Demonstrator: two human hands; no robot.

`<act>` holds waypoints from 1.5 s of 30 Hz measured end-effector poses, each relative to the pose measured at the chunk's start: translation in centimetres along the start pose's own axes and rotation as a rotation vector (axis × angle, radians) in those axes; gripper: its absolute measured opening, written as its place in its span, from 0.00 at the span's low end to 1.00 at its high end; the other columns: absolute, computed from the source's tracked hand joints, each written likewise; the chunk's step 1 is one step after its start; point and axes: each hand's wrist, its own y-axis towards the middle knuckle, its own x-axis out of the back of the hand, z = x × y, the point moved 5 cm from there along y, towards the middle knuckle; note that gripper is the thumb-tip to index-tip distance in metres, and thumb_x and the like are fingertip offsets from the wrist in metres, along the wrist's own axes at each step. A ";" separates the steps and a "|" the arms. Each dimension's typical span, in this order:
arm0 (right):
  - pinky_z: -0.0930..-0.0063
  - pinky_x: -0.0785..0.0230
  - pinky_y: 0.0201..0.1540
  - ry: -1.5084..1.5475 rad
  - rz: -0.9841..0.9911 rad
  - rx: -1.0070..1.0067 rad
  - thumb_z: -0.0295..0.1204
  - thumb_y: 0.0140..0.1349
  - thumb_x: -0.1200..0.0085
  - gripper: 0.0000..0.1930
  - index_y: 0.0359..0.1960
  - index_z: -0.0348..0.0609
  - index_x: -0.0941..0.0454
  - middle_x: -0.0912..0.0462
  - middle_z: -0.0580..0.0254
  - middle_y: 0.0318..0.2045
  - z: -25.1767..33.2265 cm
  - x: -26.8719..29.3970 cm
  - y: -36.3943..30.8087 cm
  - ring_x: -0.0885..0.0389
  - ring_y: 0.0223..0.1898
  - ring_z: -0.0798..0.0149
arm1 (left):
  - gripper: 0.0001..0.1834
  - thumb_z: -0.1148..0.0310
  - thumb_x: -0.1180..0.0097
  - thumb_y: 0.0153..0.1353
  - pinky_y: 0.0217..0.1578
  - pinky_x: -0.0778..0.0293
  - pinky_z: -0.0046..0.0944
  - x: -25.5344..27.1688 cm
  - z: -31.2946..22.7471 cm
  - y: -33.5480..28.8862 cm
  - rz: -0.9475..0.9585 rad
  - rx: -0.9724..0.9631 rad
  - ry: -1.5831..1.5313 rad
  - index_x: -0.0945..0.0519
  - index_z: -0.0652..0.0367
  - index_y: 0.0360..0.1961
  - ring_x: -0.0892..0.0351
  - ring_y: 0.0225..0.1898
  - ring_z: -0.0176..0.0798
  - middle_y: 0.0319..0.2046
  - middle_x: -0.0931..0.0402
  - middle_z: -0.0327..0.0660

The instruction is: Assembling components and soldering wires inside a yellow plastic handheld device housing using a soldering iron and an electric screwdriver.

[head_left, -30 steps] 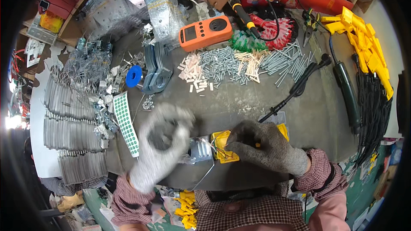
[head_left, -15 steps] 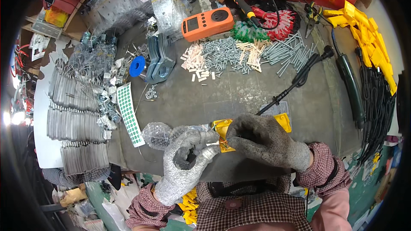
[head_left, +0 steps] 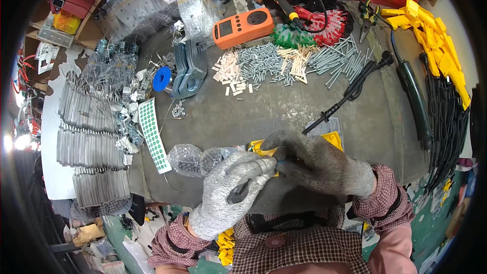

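Both my hands wear grey gloves and meet at the table's near side. My left hand [head_left: 234, 185] is closed, thumb and fingers pinched together. Its fingertips touch those of my right hand [head_left: 322, 165], which is closed too. Between them a sliver of blue, perhaps a wire, shows; the rest of what they pinch is hidden. Under my hands lies a yellow plastic housing [head_left: 256, 146], mostly covered; another yellow part of it [head_left: 333, 140] shows past my right hand. A black power cord [head_left: 332, 113] runs down to it. Left of it lies a bubble-wrapped clear item [head_left: 187, 160].
A sheet of green dots [head_left: 152, 134] and stacked metal tubes [head_left: 91, 144] lie left. Farther back are screws [head_left: 261, 66], an orange meter [head_left: 243, 28] and a blue spool [head_left: 162, 78]. At right lie a dark green-handled tool [head_left: 416, 104], yellow parts [head_left: 436, 45] and black cords [head_left: 446, 116].
My left hand has moved right and its fingers have closed in against my right hand's. My right hand has shifted slightly, and the wires seen in the yellow housing are now covered.
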 end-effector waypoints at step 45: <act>0.55 0.24 0.41 -0.164 -0.110 0.102 0.32 0.64 0.40 0.09 0.41 0.43 0.22 0.17 0.53 0.35 0.2 0.4 0.4 0.16 0.39 0.46 | 0.11 0.66 0.30 0.59 0.28 0.26 0.40 0.7 1.6 0.2 -0.045 0.063 0.021 0.19 0.59 0.36 0.21 0.25 0.41 0.27 0.23 0.41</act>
